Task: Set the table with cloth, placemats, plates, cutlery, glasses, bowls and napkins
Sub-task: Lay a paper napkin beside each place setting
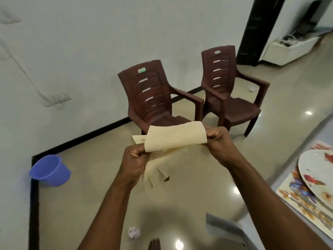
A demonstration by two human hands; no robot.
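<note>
Plate (313, 170) and placemat (295, 199) at 4 o'clock: both cut off by the right edge, motion-blurred. Foot (154, 244) at 6 o'clock: cropped by the bottom edge. Napkin (173, 139): fingertips of both hands hidden in its folds.

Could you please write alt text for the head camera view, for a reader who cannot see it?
A person's left hand and right hand pinch opposite ends of a cream paper napkin in mid-air above a glossy beige floor. Two brown plastic armchairs stand behind; a floral plate lies on a floral placemat at right.
</note>
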